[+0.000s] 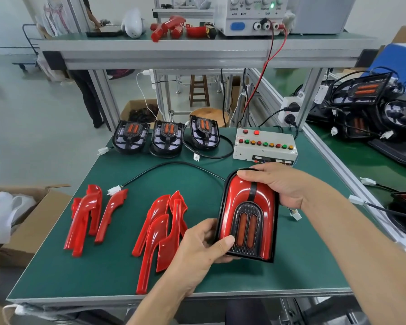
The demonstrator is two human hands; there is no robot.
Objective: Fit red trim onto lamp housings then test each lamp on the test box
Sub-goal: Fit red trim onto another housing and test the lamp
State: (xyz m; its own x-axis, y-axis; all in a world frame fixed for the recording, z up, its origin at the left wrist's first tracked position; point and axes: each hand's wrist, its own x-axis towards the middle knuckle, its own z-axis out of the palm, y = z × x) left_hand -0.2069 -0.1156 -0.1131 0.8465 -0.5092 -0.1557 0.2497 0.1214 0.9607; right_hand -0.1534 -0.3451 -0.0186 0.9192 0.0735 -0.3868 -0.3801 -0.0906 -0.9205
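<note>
Fingers (pixel 211 233) of the left hand (pixel 197 252) curl under the near end of a lamp housing (pixel 246 214), with the thumb pressed on its dark grille, while the right hand (pixel 281 184) wraps over the far rounded end; between them the lamp is held just above the green tabletop (pixel 108 273), right of centre.

This one looks finished on the fitting side: red trim (pixel 237 195) covers both flanks of the housing. Its cable (pixel 174 164) loops back across the mat and the white plug (pixel 114 190) lies loose by the left pile of trim, so I'd judge it has not been plugged into the test box (pixel 265 146) yet. Three bare housings (pixel 165 137) wait in a row at the far edge, still without red. Two heaps of loose trim pieces (pixel 159 231) lie to the left, more than enough for them. So roughly one lamp fitted, none visibly tested, three to go.

For room: open mat lies in front of the test box and along the near edge under the hands. The trim heaps crowd the left half, the longest piece almost reaching the near edge. On the right an aluminium rail (pixel 333 165) bounds the tabletop, just beside the right forearm.
</note>
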